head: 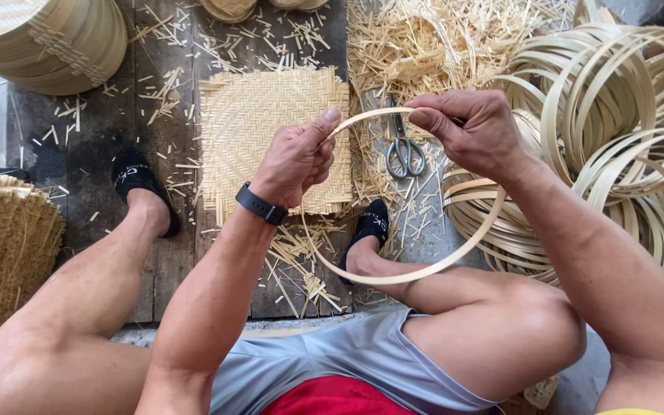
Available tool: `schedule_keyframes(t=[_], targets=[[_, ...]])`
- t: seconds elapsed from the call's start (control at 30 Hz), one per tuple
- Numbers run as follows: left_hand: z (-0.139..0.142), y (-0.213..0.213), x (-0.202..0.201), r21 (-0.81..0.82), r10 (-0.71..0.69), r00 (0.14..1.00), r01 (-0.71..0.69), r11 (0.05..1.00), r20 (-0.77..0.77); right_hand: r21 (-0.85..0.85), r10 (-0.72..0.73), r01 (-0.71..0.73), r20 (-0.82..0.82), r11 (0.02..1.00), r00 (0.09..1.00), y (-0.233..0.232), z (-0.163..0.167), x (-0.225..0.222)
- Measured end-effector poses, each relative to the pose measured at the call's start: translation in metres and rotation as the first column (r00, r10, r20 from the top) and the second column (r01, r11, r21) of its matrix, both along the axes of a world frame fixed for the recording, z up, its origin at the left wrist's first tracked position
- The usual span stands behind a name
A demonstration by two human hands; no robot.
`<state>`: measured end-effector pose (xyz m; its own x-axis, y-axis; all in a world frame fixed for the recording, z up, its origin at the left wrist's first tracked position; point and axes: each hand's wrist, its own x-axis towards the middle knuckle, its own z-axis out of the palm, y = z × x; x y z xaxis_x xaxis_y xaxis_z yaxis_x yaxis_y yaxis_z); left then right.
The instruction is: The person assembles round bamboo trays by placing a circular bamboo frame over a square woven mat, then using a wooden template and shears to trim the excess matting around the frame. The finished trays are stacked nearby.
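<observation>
Dark wooden floorboards (101, 131) littered with pale bamboo offcuts (416, 46) fill the view, with the seated person's bare legs and black shoes below. Both hands are closed on one thin bamboo hoop (424, 269) held above the knees: the left hand (295, 157) pinches the strip between thumb and fingers at the hoop's upper left, and the right hand (470, 131) grips it at the upper right, so the loop hangs down between the forearms. Under the left hand, flat on the boards, lies a square woven mat (247, 123). Scissors (403, 150) lie on the floor between the two hands, just beside the mat. A heap of bamboo rings (624, 115) sits to the right, stacked round baskets (48, 42) at the upper left, and a stack of woven mats (1, 253) at the left edge.
</observation>
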<state>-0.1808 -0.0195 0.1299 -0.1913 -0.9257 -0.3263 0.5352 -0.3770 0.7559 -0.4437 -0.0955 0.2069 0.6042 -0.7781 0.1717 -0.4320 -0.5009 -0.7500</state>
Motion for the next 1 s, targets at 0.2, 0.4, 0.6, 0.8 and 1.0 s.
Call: schedule_keyframes(t=[0.2, 0.4, 0.6, 0.8, 1.0], targets=[[-0.002, 0.010, 0.001, 0.154, -0.075, 0.997, 0.074, 0.985, -0.002, -0.803, 0.119, -0.282, -0.258, 0.525, 0.959, 0.018, 0.009, 0.049], [0.005, 0.007, 0.006, 0.107, -0.299, 0.954, 0.295, 0.949, 0.021, -0.679, -0.072, -0.434, -0.580, 0.592, 0.811, 0.028, -0.010, 0.083], [-0.005, -0.003, 0.013, 0.100, -0.168, 0.962, 0.150, 0.984, 0.213, -0.648, -0.140, -0.363, -0.590, 0.669, 0.795, 0.030, -0.023, 0.107], [-0.012, 0.001, 0.015, 0.073, -0.087, 0.984, 0.077, 0.994, 0.153, -0.589, -0.113, -0.324, -0.584, 0.740, 0.804, 0.028, -0.032, 0.122], [-0.024, 0.002, 0.078, -0.045, 0.269, 0.953, -0.278, 0.960, -0.139, -0.082, -0.264, 0.258, -0.077, 0.963, 0.961, -0.022, 0.007, 0.074]])
